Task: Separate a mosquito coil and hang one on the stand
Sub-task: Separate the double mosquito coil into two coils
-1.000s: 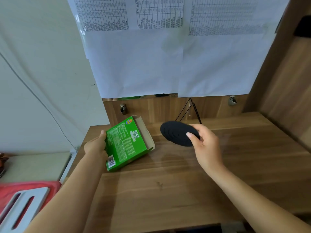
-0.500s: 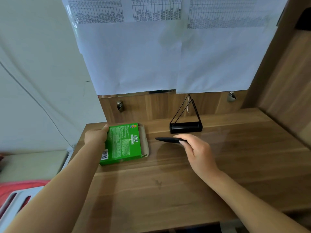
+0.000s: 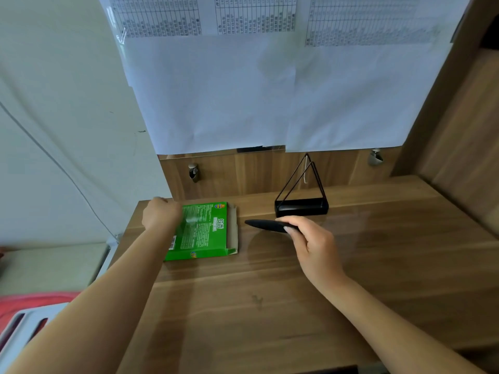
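The black mosquito coil (image 3: 266, 225) is level and seen edge-on, a little above the table. My right hand (image 3: 314, 244) pinches its right rim. Just behind the coil stands the black triangular wire stand (image 3: 301, 209) with a thin metal hook at its top, nothing hanging on it. The green coil box (image 3: 208, 233) lies flat on the wooden table (image 3: 270, 306) to the left of the coil, its open flap end facing right. My left hand (image 3: 160, 214), slightly blurred, is closed at the box's far left edge.
White printed sheets (image 3: 243, 90) hang on the wall above the wooden back panel, which carries two metal pegs (image 3: 193, 171). A wooden side wall (image 3: 459, 130) closes the right. Beyond the table's left edge lie a red item (image 3: 32, 300) and a pale slotted object (image 3: 21, 327).
The box has gone from tilted up in my left hand to lying flat on the table. My right hand turned the coil from face-on to level and lowered it in front of the stand.
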{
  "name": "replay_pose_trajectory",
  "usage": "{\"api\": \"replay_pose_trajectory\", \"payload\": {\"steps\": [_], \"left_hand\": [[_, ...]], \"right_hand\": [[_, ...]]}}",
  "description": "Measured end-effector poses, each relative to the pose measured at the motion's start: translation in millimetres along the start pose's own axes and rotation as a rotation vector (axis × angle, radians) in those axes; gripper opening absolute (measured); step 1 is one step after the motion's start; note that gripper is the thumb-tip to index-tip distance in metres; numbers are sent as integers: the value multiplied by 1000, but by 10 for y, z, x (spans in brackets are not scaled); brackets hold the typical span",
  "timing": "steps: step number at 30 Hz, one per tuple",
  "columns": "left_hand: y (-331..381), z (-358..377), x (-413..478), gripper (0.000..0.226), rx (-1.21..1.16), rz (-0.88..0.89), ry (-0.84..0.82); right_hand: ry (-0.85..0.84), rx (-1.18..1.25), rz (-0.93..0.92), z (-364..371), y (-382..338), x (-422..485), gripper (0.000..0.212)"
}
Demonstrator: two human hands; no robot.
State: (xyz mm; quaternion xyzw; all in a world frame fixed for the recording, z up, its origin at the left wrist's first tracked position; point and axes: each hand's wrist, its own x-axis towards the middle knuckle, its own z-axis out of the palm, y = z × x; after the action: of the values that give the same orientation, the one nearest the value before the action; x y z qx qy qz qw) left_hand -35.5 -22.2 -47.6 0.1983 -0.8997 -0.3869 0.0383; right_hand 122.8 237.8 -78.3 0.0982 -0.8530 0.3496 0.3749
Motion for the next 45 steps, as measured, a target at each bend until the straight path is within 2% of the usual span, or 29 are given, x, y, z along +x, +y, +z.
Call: {"api": "replay_pose_trajectory", "payload": {"steps": [2,4,6,10,11,13,15,18,20,22,24,27,29,32,37,41,45], "left_hand": [[40,-2,-174,38,-50,75,53],[134,7,-398,31,-126,195,46],[231,62,-610,21,-206,232,-95],[434,141,-981,45,-506,-143,-696],[445,170,-1037,44,-563,-194,-790],[427,237,-1114,32,-722,-263,-856],[391,303,-1148,21,-863,-317,-823],[342,366,-1147,16,-937,-309,-766],[308,378,-1129,17,-930,-265,-750],[284,380,-1111,18,-921,-222,-737],[270,383,-1109,19,-912,-170,-744],[274,410,-1143,18,-866,-104,-754],[280,444,-1165,16,-838,-78,-753],[290,514,-1179,14,-810,-72,-729],[331,636,-1165,22,-905,-159,-630],[338,734,-1114,22,-872,-77,-573],[435,785,-1089,24,-803,-24,-570]], "right_hand": [[34,5,-11,15,12,6,22],[74,17,-35,33,22,15,22],[98,27,-88,49,27,24,23],[95,42,-227,57,43,38,24],[77,36,-252,52,51,36,24],[46,22,-285,40,65,16,24],[12,15,-287,22,85,-8,26],[-55,-4,-215,-23,118,-33,41],[-79,-1,-91,-53,130,-57,56],[-67,88,118,-76,130,-55,63],[-19,275,419,-83,116,22,54],[1,586,833,-35,172,199,23],[-34,750,1007,2,200,262,12],[-114,794,1014,33,255,267,9],[-182,794,974,51,357,291,14],[-251,830,974,16,417,394,11],[-287,776,887,-5,470,420,15]]}}
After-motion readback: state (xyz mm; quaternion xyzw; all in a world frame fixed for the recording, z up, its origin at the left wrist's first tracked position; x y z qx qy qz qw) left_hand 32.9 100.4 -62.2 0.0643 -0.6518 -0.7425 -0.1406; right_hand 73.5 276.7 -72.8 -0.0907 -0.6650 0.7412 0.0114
